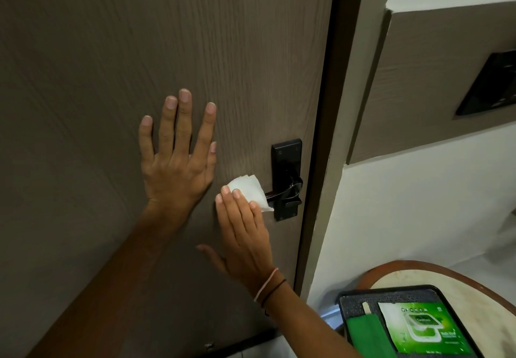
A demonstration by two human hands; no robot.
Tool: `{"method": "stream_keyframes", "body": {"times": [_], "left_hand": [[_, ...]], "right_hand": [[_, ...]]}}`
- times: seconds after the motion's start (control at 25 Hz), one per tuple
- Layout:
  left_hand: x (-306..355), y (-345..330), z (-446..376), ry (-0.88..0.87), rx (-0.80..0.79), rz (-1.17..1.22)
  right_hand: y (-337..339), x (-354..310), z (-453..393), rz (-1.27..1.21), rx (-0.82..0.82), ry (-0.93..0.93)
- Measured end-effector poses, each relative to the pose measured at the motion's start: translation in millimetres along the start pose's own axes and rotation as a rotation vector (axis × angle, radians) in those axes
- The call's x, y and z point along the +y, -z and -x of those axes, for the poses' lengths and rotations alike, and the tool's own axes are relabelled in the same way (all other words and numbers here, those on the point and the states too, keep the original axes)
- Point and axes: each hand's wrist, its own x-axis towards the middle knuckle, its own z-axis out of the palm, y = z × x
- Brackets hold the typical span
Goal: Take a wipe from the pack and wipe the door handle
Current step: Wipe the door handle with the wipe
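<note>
Fingers of right hand flat, pressing wipe on handle; lever runs sideways, bare part rightward. Left hand splayed empty on door.

Hidden or cut off, for your record: your right hand and the wipe cover the door handle's lever end at 9 o'clock. Pack, tray and round table run off frame at 5 o'clock. Pack print too small to read.

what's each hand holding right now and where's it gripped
Right hand presses a folded white wipe under its fingertips against the black lever door handle. Left hand holds nothing.
</note>
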Motion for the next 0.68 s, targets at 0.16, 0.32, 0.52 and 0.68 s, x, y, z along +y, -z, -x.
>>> {"method": "stream_keyframes", "body": {"times": [0.16,0.32,0.52,0.68], "left_hand": [[-1.0,-0.6,2.1,-0.005,0.007,-0.006],[-0.1,-3.6,4.1,0.017,0.011,0.005],[0.6,-5.8,2.8,0.028,0.021,0.008],[1.5,-2.8,3.0,0.029,0.004,0.044]], "right_hand": [[-11.8,8.6,9.7,0.054,-0.024,0.063],[-1.3,43.5,20.2,0.063,-0.011,-0.137],[10.7,41.3,-0.3,-0.260,0.098,-0.436],[5.6,-0.6,2.0,-0.272,0.034,-0.387]]}}
